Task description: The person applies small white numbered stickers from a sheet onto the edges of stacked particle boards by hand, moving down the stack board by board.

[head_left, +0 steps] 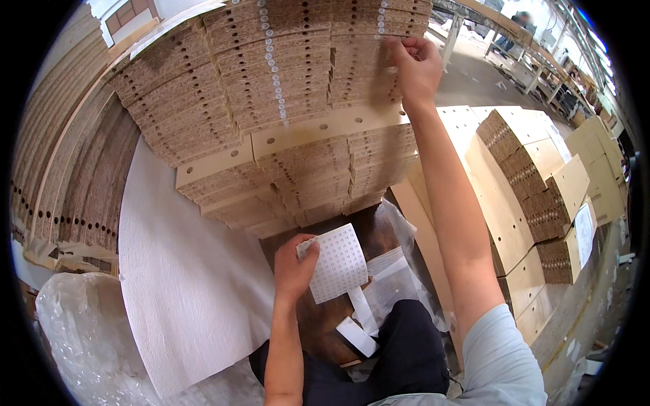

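My left hand (pixel 292 274) grips a white sheet of small printed stickers (pixel 340 265) by its upper left corner, low in front of the stacks. Up at the far right end of a tall stack of particle boards (pixel 306 81), my right hand (pixel 418 71) has its fingers pinched together against the board edges. Whatever may be between those fingertips is hidden or too small to make out. Drilled holes run in columns along the board edges. Small round white stickers (pixel 276 69) form one long column near the middle of the stack, and a shorter column lies nearer my right hand.
Below the tall stack stand more drilled boards (pixel 298 166). Other board stacks (pixel 525 162) are on the right, and upright boards (pixel 71 176) on the left. White foam sheeting (pixel 183 271) and plastic wrap (pixel 88 331) lie at left. A small white box (pixel 357 337) lies by my legs.
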Demonstrator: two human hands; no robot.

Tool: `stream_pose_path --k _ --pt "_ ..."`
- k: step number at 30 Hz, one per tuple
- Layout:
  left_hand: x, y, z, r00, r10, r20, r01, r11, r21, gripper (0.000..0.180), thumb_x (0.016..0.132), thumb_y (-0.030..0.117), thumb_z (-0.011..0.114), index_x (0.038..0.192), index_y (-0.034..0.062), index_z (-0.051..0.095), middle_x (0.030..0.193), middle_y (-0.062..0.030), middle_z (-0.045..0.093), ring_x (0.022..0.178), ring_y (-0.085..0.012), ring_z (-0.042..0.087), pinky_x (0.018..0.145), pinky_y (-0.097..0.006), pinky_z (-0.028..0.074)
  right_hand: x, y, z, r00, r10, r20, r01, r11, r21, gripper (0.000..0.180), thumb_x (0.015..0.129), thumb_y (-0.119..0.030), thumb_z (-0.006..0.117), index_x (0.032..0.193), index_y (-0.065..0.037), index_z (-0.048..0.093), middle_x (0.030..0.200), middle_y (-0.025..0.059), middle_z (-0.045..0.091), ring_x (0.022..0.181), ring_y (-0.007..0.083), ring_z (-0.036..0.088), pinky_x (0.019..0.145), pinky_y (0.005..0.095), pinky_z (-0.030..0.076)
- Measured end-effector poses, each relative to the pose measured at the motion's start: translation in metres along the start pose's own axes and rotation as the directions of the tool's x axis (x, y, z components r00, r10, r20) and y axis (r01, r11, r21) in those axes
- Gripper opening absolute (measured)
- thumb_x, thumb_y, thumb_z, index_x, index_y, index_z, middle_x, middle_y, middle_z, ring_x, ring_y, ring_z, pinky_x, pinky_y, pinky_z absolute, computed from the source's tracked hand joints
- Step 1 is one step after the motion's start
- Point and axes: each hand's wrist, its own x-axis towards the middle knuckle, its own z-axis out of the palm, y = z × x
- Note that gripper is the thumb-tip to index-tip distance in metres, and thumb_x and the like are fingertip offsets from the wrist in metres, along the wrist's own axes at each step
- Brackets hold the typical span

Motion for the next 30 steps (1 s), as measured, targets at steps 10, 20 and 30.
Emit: stream_pose_path --k 10,20,30 --pt "-0.002 0.007 0.0 1.0 0.007 0.003 -0.007 1.0 -0.016 0.022 0.091 0.02 0.067 0.103 0.001 0.071 0.074 -0.006 0.068 0.062 -0.0079 0.054 0.062 -0.028 0.046 -0.012 -0.026 0.004 0.992 -0.008 0.127 -0.022 0.972 0.232 0.045 0.074 0.006 0.076 0.112 0.004 0.054 0.098 0.0074 0.059 0.085 0.0122 0.065 0.075 0.0239 0.054" --pt "-0.001 0.006 0.001 0.999 0.054 -0.001 -0.054 0.998 -0.028 0.022 0.091 0.018 0.066 0.103 0.0002 0.071 0.079 -0.0105 0.072 0.071 -0.0109 0.064 0.068 -0.028 0.05 -0.016 -0.03 0.008 0.99 -0.034 0.137 0.002 0.974 0.228 0.05 0.072 0.006 0.077 0.115 0.002 0.051 0.097 0.004 0.054 0.082 0.0101 0.061 0.074 0.0235 0.053" --pt "-0.002 0.014 -0.001 0.999 0.037 0.007 -0.037 0.999 -0.004 0.021 0.092 0.017 0.066 0.103 0.0002 0.071 0.079 -0.0111 0.072 0.071 -0.0121 0.065 0.069 -0.029 0.05 -0.011 -0.018 0.007 0.995 -0.056 0.085 0.045 0.991 0.13 0.045 0.074 0.003 0.075 0.113 0.001 0.054 0.101 0.0061 0.056 0.083 0.0112 0.063 0.074 0.0237 0.053"
